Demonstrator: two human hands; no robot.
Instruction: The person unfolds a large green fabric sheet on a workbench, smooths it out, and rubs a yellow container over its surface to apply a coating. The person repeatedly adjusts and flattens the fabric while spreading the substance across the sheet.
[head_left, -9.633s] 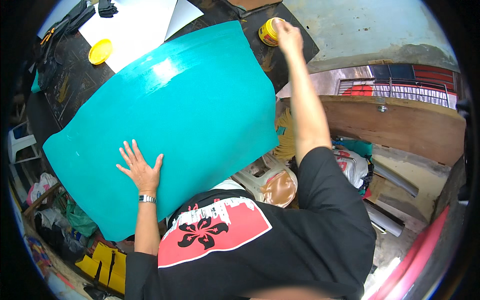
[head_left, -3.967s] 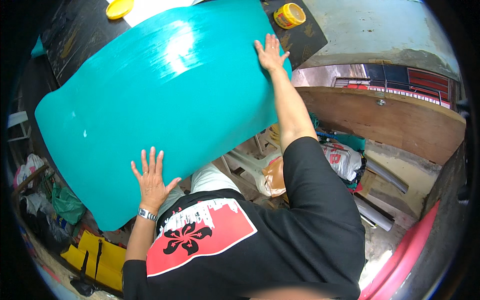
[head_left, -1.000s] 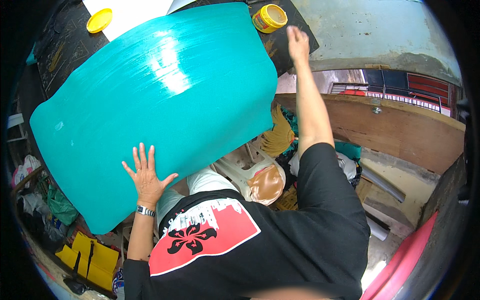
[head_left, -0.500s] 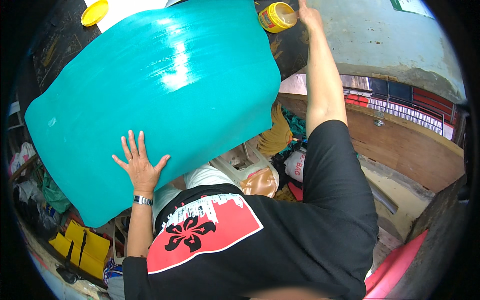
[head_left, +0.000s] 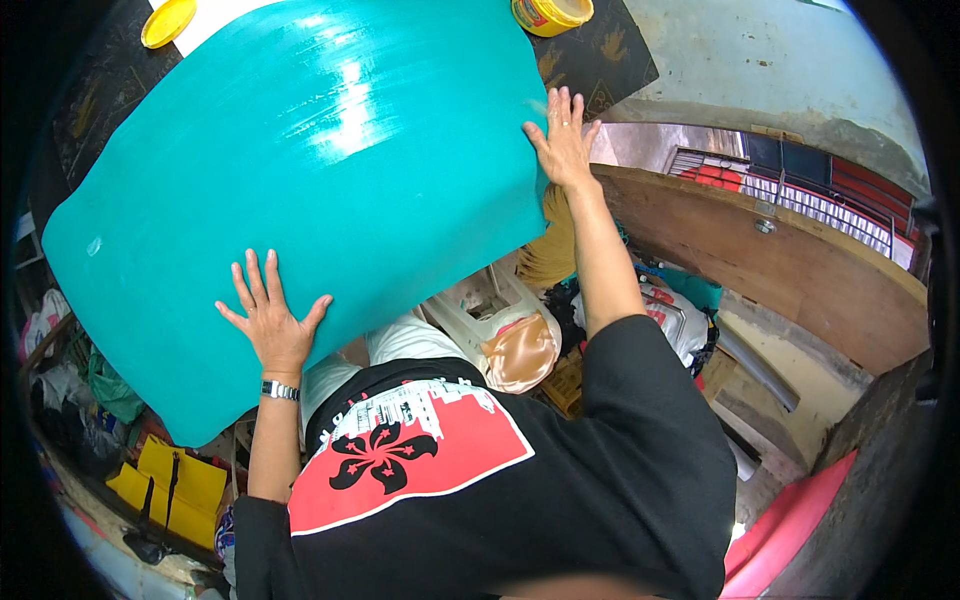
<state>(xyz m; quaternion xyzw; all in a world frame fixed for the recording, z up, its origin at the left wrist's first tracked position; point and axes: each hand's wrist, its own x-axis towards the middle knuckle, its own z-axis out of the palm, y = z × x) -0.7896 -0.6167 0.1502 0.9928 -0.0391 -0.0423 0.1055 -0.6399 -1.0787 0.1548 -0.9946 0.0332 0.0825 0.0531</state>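
A large teal sheet (head_left: 220, 220) covers most of the dark tabletop, with wet-looking shiny streaks across its upper middle. Flat on its near edge, fingers spread, lies my left hand (head_left: 275, 325). My right hand (head_left: 565, 145) is at the sheet's right edge, fingers stretched out and nothing held in them. A yellow tub (head_left: 551, 14), cut off by the top of the picture, stands just beyond the sheet's upper right corner. Its round yellow lid (head_left: 168, 22) lies at the upper left, partly over a white sheet (head_left: 215, 22).
The dark tabletop (head_left: 610, 60) shows at the right beside a worn wall (head_left: 780, 75). Below it are a straw broom (head_left: 548, 250), a plastic stool (head_left: 490, 305) with peach satin cloth (head_left: 522, 352), and a wooden board (head_left: 760, 255). A yellow bag (head_left: 175, 490) and clutter lie lower left.
My right hand has come back from beside the yellow tub, down to the sheet's right edge. My left hand stays flat on the sheet. The whole view has shifted slightly.
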